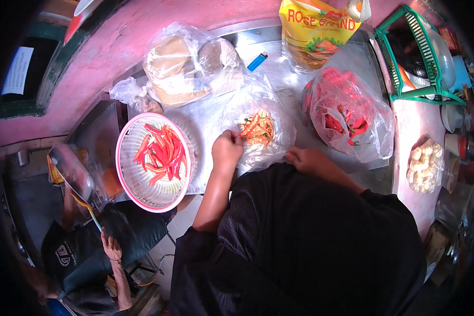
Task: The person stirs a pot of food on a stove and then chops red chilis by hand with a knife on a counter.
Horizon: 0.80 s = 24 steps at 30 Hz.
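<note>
Before me on the metal worktop lies an open clear plastic bag (282,118) with orange and red chili scraps (260,128) and green stem bits inside. My left hand (227,150) is at the bag's left side, its thumb and fingertips pinched at the edge of the scraps; what they pinch is too small to tell. The fingers of my right hand (300,158) are closed on the bag's lower right edge. To the left, a pink-rimmed white plastic basket (120,158) holds red chilies (168,152). A second plastic bag (373,136), at the right, contains more red chilies.
Bags of brown powder (172,67), a blue lighter (257,61) and a yellow cooking oil pouch (316,31) stand or lie at the back. At right are a green plastic rack (416,93) and a bag of pale pieces (426,166). Another person (118,221) works at lower left.
</note>
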Each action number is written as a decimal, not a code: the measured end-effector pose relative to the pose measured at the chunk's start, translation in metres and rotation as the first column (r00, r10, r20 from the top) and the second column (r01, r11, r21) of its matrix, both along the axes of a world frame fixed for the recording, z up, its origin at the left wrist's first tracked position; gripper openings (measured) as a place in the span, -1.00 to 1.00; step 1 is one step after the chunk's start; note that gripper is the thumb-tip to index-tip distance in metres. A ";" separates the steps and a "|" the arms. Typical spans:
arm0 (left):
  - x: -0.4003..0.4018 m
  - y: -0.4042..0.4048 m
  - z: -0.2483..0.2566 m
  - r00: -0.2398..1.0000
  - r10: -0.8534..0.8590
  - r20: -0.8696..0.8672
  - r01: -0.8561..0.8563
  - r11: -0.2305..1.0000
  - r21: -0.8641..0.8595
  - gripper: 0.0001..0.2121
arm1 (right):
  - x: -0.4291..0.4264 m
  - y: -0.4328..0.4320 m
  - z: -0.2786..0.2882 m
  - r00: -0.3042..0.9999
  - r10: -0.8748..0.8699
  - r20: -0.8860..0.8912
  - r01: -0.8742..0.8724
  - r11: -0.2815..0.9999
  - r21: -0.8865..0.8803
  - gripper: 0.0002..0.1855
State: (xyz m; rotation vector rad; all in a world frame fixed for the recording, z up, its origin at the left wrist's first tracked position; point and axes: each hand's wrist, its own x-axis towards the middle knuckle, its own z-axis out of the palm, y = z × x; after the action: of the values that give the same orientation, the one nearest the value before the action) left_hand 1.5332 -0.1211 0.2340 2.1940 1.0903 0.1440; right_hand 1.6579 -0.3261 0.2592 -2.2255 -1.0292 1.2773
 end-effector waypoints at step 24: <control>0.002 -0.002 0.008 1.000 -0.021 -0.010 0.021 0.999 0.025 -0.90 | 0.005 -0.006 -0.003 0.995 -0.052 -0.088 0.055 0.998 0.027 -0.58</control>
State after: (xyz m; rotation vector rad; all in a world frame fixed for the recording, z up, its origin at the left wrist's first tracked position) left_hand 1.5348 -0.1231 0.2418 2.2295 1.0759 0.1384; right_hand 1.6626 -0.3319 0.2561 -2.1412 -0.9438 1.3154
